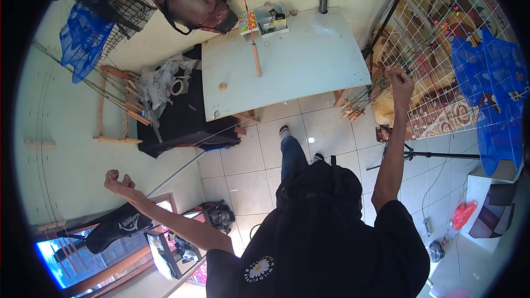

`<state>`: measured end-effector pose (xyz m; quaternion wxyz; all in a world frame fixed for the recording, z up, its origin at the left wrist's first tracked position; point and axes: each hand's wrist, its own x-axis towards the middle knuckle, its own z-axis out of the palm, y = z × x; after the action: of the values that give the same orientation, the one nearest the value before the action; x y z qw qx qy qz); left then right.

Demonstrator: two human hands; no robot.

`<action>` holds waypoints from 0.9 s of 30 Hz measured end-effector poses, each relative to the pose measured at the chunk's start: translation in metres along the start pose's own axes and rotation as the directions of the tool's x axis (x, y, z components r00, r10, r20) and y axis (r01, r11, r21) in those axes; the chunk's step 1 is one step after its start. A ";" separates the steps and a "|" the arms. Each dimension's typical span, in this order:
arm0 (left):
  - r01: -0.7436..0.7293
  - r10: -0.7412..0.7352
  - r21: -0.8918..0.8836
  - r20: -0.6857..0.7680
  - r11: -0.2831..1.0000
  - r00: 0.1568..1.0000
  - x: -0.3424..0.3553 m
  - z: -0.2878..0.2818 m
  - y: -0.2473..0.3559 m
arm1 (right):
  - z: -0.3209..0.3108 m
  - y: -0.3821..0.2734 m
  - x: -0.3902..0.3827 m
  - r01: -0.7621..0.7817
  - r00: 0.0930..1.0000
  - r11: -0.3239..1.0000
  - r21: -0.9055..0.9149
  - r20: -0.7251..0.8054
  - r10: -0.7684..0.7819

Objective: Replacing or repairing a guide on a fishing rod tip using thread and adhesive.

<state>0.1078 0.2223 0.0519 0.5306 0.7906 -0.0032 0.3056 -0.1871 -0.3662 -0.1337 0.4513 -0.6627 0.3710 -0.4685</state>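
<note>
My left hand is raised out to the left by the pale wall, fingers curled; I cannot make out what, if anything, is in it. My right hand reaches forward beside the right end of the white table, near several thin rods leaning by a wire grid; its fingers are curled too, their contents unclear. On the table lie a red rod with a cork handle, a small cork piece, a black spool and an organizer box.
Dark cloth with plastic bags is left of the table. A wooden rack stands against the left wall. Blue nets hang at right, above a black stand pole. A long silver pole slants beside my left arm. Floor tiles show below.
</note>
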 end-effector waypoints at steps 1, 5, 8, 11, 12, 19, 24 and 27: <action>-0.002 0.001 0.028 0.019 1.000 1.000 0.002 -0.005 -0.002 | -0.003 0.001 0.001 -0.055 0.999 0.994 -0.099 -0.002 0.055; -0.027 0.021 -0.092 -0.067 0.995 0.998 -0.003 -0.001 0.005 | 0.001 -0.009 -0.003 -0.125 0.991 0.951 -0.282 0.008 0.132; 0.034 0.000 -0.166 0.201 0.986 0.980 -0.012 0.009 0.024 | 0.009 0.002 -0.005 -0.040 0.999 0.943 -0.330 0.021 0.049; -0.014 0.070 -0.138 0.410 0.990 0.909 -0.051 0.045 0.059 | 0.025 0.001 -0.016 0.131 0.963 0.849 -0.511 0.271 0.014; 0.030 0.029 -0.113 0.483 0.993 0.875 -0.065 0.060 0.076 | 0.032 -0.002 -0.022 0.321 0.907 0.754 -0.573 0.415 -0.071; -0.034 0.175 -0.179 0.878 0.983 0.444 -0.117 0.119 0.172 | 0.130 -0.210 -0.116 -0.186 0.589 0.815 0.549 0.726 -0.354; -0.117 0.205 -0.173 0.904 0.978 0.376 -0.100 0.118 0.172 | 0.155 -0.251 -0.134 -0.241 0.378 0.851 0.466 0.853 -0.360; 0.255 0.093 -0.178 0.945 0.950 0.314 -0.095 0.117 0.162 | 0.159 -0.241 -0.137 -0.588 0.321 0.722 0.366 0.924 -0.207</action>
<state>0.0335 0.0225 0.1123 0.5542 0.7293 -0.3176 -0.2453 -0.0575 -0.1249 0.0306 0.8344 -0.5463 -0.0622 -0.0385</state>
